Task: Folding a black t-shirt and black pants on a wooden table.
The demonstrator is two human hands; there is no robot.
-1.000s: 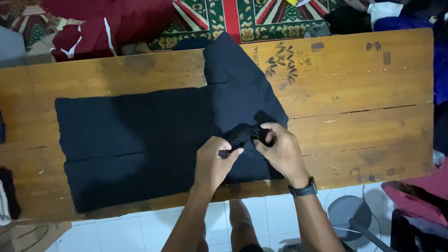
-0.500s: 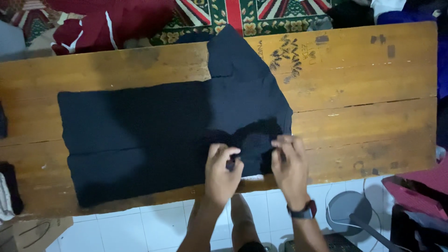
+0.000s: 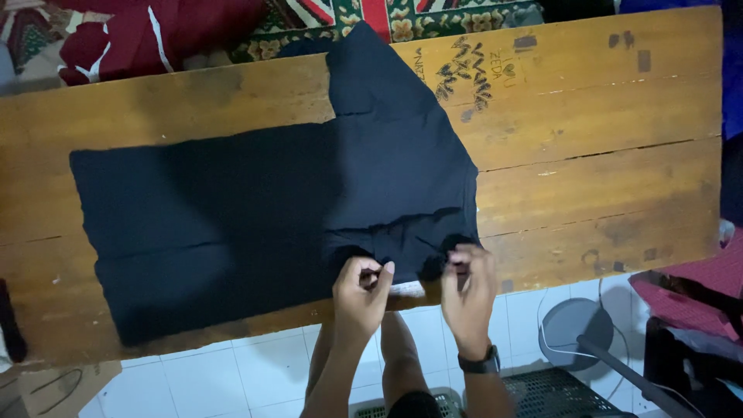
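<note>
Both hands (image 3: 414, 290) pinch soft black cloth (image 3: 255, 201); scuffed wooden table (image 3: 604, 155).

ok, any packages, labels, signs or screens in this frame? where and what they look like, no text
No packages, signs or screens.
Black scribbled markings: on the wooden table's far side, right of the black garment; irregular dark strokes.
Dark patches: far right of the table, small blackish rectangles, possibly sticker remnants.
Pale tag: at the garment's near edge between the left hand and right hand; small, whitish.
</note>
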